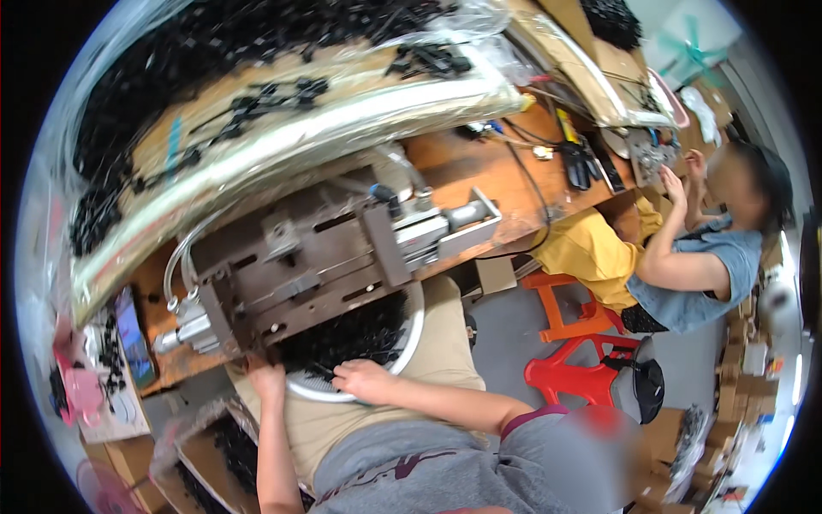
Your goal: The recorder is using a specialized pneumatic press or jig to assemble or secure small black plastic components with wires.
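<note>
A brown metal bench machine (312, 265) with an air cylinder at each end sits at the table's front edge. Below it, on my lap, rests a round white basket (414, 330) filled with small black plastic parts (355, 330). My left hand (267, 381) is at the machine's lower left corner, fingers closed; what they grip is hidden. Over the basket's near rim lies my right hand (366, 381), its fingers pinched at a small dark part among the black pieces.
Black parts are heaped on a plastic-wrapped tray (300, 120) behind the machine. A phone (135, 338) stands at the left, pliers (575, 163) lie at the right. Another person (702, 248) sits to the right, near orange (556, 308) and red stools (569, 373). Boxes (745, 398) are stacked far right.
</note>
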